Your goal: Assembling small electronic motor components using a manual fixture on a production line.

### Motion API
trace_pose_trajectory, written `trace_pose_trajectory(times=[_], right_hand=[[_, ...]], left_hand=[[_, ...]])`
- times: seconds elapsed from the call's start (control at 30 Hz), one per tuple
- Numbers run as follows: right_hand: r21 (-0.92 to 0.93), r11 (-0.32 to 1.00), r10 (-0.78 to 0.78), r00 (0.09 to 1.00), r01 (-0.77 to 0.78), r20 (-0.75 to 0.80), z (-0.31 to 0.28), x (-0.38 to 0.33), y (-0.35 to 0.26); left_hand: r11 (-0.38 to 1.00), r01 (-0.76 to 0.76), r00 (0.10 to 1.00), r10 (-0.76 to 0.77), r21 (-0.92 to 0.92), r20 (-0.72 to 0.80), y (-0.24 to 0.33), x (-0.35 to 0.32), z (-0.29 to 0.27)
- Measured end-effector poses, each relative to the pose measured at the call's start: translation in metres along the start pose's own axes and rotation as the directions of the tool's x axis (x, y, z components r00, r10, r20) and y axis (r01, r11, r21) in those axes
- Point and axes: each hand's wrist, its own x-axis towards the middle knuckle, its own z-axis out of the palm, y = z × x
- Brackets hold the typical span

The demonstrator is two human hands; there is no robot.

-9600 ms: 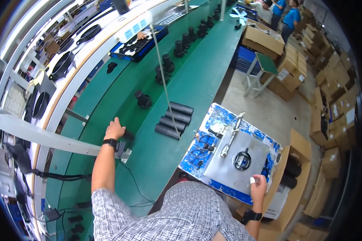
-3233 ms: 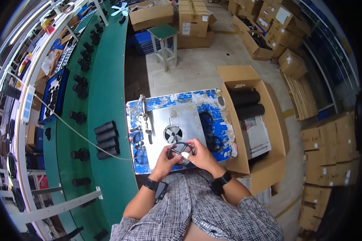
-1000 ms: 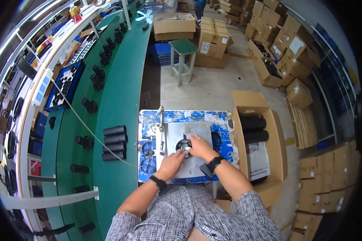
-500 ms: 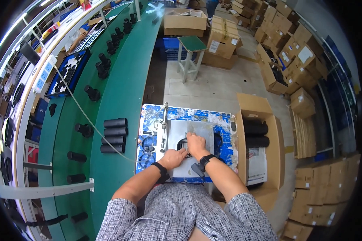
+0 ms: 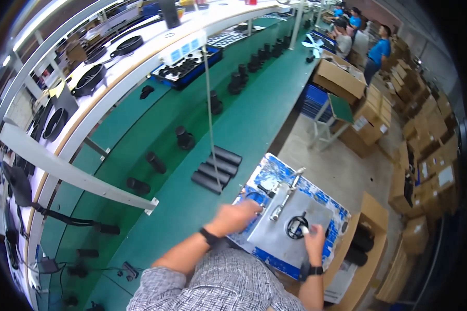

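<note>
A black ring-shaped part [image 5: 289, 228] lies on a grey metal plate [image 5: 269, 234] on the worn blue-and-white table. My right hand [image 5: 315, 242] is at the ring's right side, thumb and fingers drawn together around something small and whitish that I cannot make out. Up and to the left, my left hand [image 5: 237, 216] hovers over the table's left edge, apart from the ring. Motion smears its fingers, so its grip is unclear. A metal rod fixture [image 5: 287, 195] runs along the plate's left side, with a small dark fitting [image 5: 266, 191] beside it.
Several black tubes [image 5: 218, 168] lie on the green bench [image 5: 267, 116] to the left. A hanging cord [image 5: 209, 109] crosses in front of the bench. At right stands an open carton [image 5: 374, 207] holding black tubes. A stool [image 5: 341, 109] and people [image 5: 379, 52] are farther off.
The view has swung left. Both hands were together at the ring; now my left hand has moved away to the left and my right hand has shifted to the ring's right side.
</note>
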Motion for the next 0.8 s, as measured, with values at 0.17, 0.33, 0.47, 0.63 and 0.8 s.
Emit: trace_pose_trajectory(times=[0.17,0.33,0.47,0.63,0.8], right_hand=[[0.106,0.966,0.247,0.961,-0.235,-0.122,-0.025,-0.067,0.006],[0.043,0.953,0.302,0.951,-0.300,-0.060,-0.035,-0.091,-0.024],[-0.028,0.951,0.308,0.951,-0.308,0.008,-0.038,-0.107,-0.039],[-0.010,0.973,0.231,0.972,-0.231,0.047,-0.041,-0.097,-0.054],[0.201,0.969,0.116,0.984,-0.142,0.138,-0.051,-0.055,-0.108]], left_hand=[[0.662,0.613,0.790,-0.504,0.431,-0.349,-0.206,-0.038,-0.147],[0.552,0.646,0.762,-0.501,0.527,-0.410,-0.340,-0.096,-0.148],[0.582,0.646,0.749,-0.607,0.494,-0.265,-0.362,-0.101,-0.141],[0.614,0.591,0.785,-0.587,0.524,-0.197,-0.321,-0.095,-0.162],[0.776,0.406,0.911,-0.387,0.482,-0.145,-0.174,-0.008,-0.205]])
